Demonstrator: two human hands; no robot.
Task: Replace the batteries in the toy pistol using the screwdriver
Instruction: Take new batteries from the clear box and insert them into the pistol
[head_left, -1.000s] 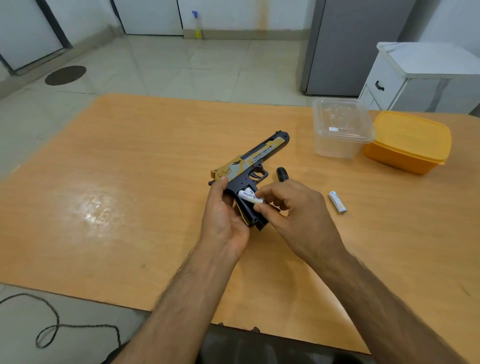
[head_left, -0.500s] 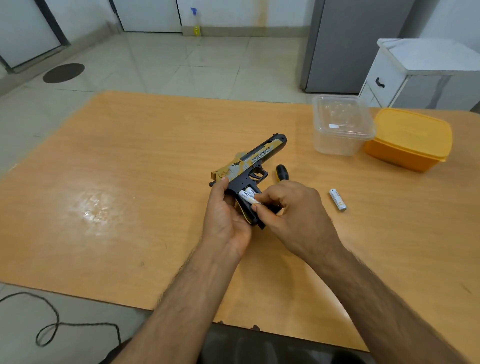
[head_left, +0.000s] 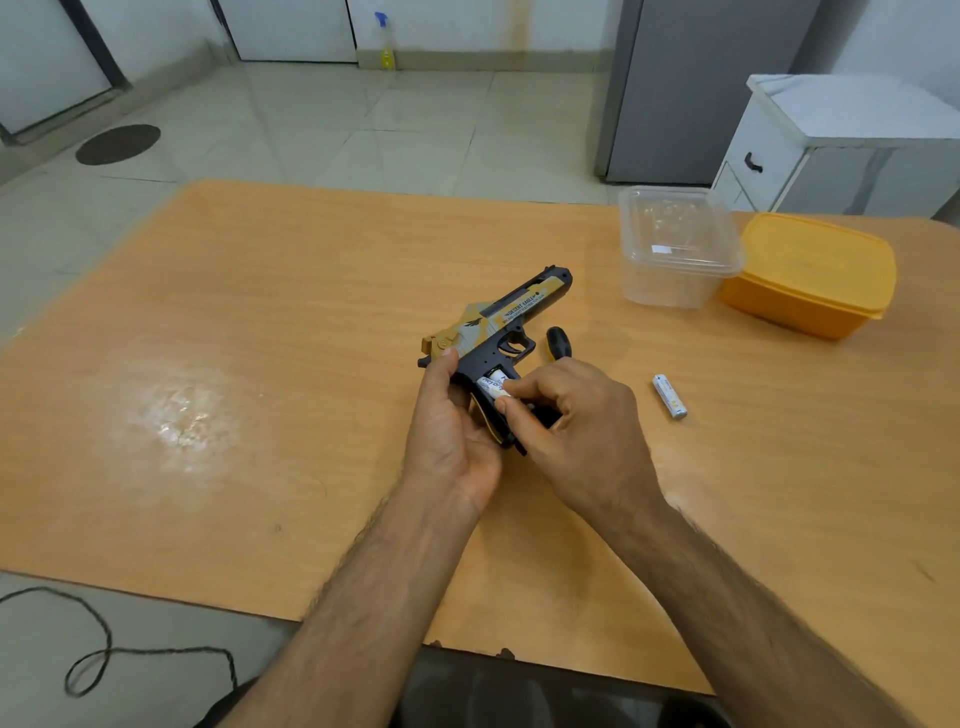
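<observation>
1. Left hand (head_left: 452, 431) gripped the black-and-tan plastic toy pistol (head_left: 498, 332) from behind the grip, thumb up on the frame, fingers curled under and out of sight. Pistol was held just above the wooden table (head_left: 260, 415), barrel pointing away and right.
2. Between thumb and forefinger of the right hand (head_left: 566, 431) sat a white cylindrical battery (head_left: 492, 385), pinched and pressed into the open grip compartment. A second ago it lay proud and more exposed; by now it had sunk lower and the fingertips had closed over more of it. Judged: seating nearly done, cover and screw to follow.
3. Just beyond the right knuckles, the black rounded handle of the screwdriver (head_left: 558, 340) showed; its shaft was hidden by the hand.
4. Right of the fingers, well apart, a loose white battery (head_left: 670, 397) lay on the table, old or new unclear.
5. Compartment cover and screw: not seen. Polarity marks unreadable.
</observation>
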